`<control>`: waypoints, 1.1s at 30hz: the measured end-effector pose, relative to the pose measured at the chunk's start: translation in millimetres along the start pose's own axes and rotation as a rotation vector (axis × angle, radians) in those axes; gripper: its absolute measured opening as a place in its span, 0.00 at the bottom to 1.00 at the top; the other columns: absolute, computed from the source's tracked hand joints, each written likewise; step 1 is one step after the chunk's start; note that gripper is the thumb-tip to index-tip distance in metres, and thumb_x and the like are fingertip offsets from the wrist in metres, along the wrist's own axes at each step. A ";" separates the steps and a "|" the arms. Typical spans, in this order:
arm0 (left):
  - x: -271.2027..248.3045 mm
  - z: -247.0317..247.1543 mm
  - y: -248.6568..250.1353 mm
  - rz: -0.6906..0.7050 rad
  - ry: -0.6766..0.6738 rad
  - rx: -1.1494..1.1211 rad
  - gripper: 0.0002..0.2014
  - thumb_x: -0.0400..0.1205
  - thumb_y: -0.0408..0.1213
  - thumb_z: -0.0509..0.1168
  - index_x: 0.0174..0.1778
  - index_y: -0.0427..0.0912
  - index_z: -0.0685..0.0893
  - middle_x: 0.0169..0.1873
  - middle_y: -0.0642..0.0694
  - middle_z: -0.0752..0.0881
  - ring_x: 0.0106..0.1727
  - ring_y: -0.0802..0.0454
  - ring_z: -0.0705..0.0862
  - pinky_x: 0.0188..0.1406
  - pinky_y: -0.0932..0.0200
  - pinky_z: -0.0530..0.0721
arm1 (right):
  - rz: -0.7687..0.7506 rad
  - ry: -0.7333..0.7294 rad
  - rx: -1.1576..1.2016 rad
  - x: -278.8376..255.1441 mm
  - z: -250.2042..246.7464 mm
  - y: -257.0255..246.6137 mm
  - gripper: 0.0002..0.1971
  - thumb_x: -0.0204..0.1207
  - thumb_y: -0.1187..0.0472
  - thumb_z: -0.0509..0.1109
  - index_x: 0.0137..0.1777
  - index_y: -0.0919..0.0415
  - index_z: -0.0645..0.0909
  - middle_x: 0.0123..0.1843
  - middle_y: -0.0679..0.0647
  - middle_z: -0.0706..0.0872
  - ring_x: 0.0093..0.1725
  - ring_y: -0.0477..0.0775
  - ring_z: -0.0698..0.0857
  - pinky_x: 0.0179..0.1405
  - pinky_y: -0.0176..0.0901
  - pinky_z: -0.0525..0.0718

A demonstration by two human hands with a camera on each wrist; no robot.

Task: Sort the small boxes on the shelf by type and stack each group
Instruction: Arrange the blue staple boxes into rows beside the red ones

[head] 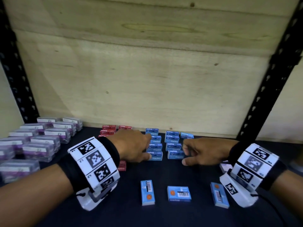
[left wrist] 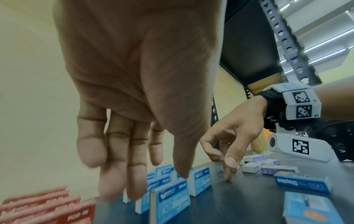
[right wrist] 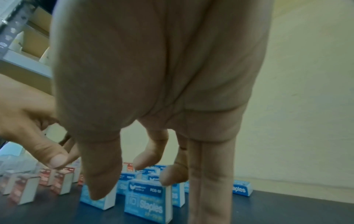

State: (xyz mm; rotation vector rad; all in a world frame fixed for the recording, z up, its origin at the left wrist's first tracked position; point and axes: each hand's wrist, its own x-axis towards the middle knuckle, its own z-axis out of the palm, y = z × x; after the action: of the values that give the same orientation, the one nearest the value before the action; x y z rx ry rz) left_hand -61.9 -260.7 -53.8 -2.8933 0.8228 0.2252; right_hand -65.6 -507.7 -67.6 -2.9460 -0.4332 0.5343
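Note:
Two rows of upright blue staple boxes stand mid-shelf, a left row (head: 155, 149) and a right row (head: 173, 146). My left hand (head: 148, 148) lies along the left row's outer side, fingers straight and hanging over the boxes (left wrist: 170, 200), thumb by the front one; it holds nothing. My right hand (head: 185, 154) hovers at the right row's outer side with loosely curled fingers (right wrist: 147, 159) above the front box (right wrist: 147, 200), empty. Three blue boxes lie flat in front (head: 147, 192), (head: 179, 193), (head: 219, 194). Red boxes (head: 109, 131) stand behind my left hand.
Several clear boxes with purple contents (head: 41, 141) fill the shelf's left end. White-lavender boxes (head: 225, 167) lie under my right wrist. One blue box (head: 186, 135) sits at the back right. A wooden back board (head: 147, 79) and black posts (head: 262, 95) bound the shelf.

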 end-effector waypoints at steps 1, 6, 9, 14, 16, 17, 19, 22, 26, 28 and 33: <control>-3.3 -2.1 0.2 0.020 0.015 0.004 0.13 0.82 0.57 0.64 0.50 0.53 0.75 0.40 0.55 0.80 0.45 0.52 0.81 0.44 0.54 0.79 | -0.012 0.015 -0.002 -3.2 0.3 -0.5 0.16 0.74 0.38 0.72 0.47 0.46 0.73 0.40 0.44 0.84 0.38 0.44 0.80 0.43 0.41 0.80; -14.7 -0.5 6.1 0.238 -0.210 -0.188 0.12 0.79 0.38 0.73 0.57 0.56 0.84 0.49 0.56 0.86 0.46 0.58 0.84 0.45 0.62 0.82 | -0.092 -0.068 0.054 -22.4 9.6 -23.8 0.19 0.67 0.38 0.80 0.51 0.44 0.79 0.48 0.43 0.83 0.46 0.46 0.83 0.52 0.45 0.84; -17.8 11.6 11.5 0.310 -0.273 -0.147 0.21 0.77 0.35 0.75 0.63 0.58 0.83 0.51 0.58 0.82 0.55 0.55 0.83 0.54 0.56 0.84 | -0.108 -0.140 0.006 -31.8 18.4 -40.1 0.25 0.61 0.37 0.83 0.55 0.41 0.79 0.54 0.40 0.82 0.54 0.45 0.83 0.59 0.47 0.83; -18.3 22.4 11.8 0.330 -0.212 -0.141 0.20 0.75 0.45 0.77 0.62 0.59 0.84 0.52 0.57 0.84 0.55 0.56 0.82 0.57 0.55 0.83 | -0.089 -0.110 -0.163 -37.4 25.5 -51.3 0.24 0.64 0.40 0.82 0.56 0.43 0.78 0.55 0.44 0.81 0.51 0.47 0.82 0.53 0.51 0.85; -18.4 24.5 11.2 0.329 -0.170 -0.162 0.17 0.77 0.51 0.74 0.62 0.59 0.85 0.48 0.59 0.85 0.51 0.57 0.83 0.54 0.58 0.82 | -0.054 -0.098 -0.154 -38.2 24.7 -50.4 0.19 0.68 0.40 0.79 0.56 0.42 0.79 0.53 0.43 0.83 0.50 0.47 0.83 0.53 0.49 0.85; -18.2 25.7 11.5 0.322 -0.148 -0.162 0.16 0.78 0.53 0.72 0.62 0.59 0.85 0.44 0.61 0.84 0.47 0.59 0.83 0.51 0.60 0.81 | -0.043 -0.089 -0.147 -38.2 23.5 -48.9 0.17 0.71 0.40 0.76 0.56 0.43 0.80 0.53 0.42 0.84 0.51 0.47 0.83 0.54 0.47 0.85; -17.7 28.1 12.4 0.296 -0.105 -0.150 0.15 0.81 0.55 0.67 0.62 0.58 0.86 0.39 0.61 0.85 0.39 0.61 0.81 0.48 0.63 0.78 | -0.027 -0.070 -0.147 -36.2 20.9 -44.4 0.13 0.78 0.42 0.70 0.57 0.45 0.82 0.53 0.42 0.86 0.51 0.46 0.84 0.56 0.45 0.83; -16.4 30.2 13.8 0.264 -0.061 -0.136 0.15 0.85 0.55 0.61 0.61 0.55 0.87 0.42 0.55 0.87 0.43 0.56 0.83 0.52 0.58 0.83 | -0.002 -0.057 -0.187 -30.2 18.6 -35.2 0.13 0.83 0.44 0.63 0.57 0.48 0.83 0.52 0.43 0.88 0.52 0.48 0.86 0.61 0.50 0.83; -12.7 32.1 13.8 0.188 -0.013 -0.126 0.17 0.88 0.53 0.57 0.60 0.50 0.86 0.44 0.51 0.87 0.48 0.49 0.86 0.56 0.49 0.84 | 0.007 -0.034 -0.182 -24.4 17.3 -30.8 0.12 0.86 0.46 0.60 0.58 0.47 0.81 0.53 0.45 0.88 0.53 0.48 0.85 0.61 0.49 0.82; -10.1 32.4 14.5 0.154 -0.003 -0.117 0.17 0.88 0.51 0.56 0.60 0.47 0.85 0.43 0.49 0.86 0.49 0.48 0.86 0.55 0.49 0.84 | -0.003 -0.006 -0.190 -22.4 16.5 -31.1 0.11 0.86 0.47 0.58 0.57 0.49 0.80 0.51 0.46 0.87 0.52 0.50 0.84 0.60 0.49 0.81; -5.7 29.2 21.1 0.115 0.005 -0.161 0.15 0.90 0.48 0.54 0.64 0.47 0.80 0.31 0.57 0.72 0.45 0.49 0.80 0.51 0.53 0.79 | 0.011 0.039 -0.211 -15.0 16.1 -29.1 0.08 0.87 0.49 0.57 0.52 0.49 0.77 0.44 0.44 0.85 0.47 0.51 0.83 0.57 0.49 0.81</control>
State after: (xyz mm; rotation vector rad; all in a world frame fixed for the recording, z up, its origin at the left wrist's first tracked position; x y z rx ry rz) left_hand -81.0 -270.9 -83.1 -2.9975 1.0177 0.3091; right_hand -92.3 -483.4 -72.9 -3.1558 -0.4978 0.4578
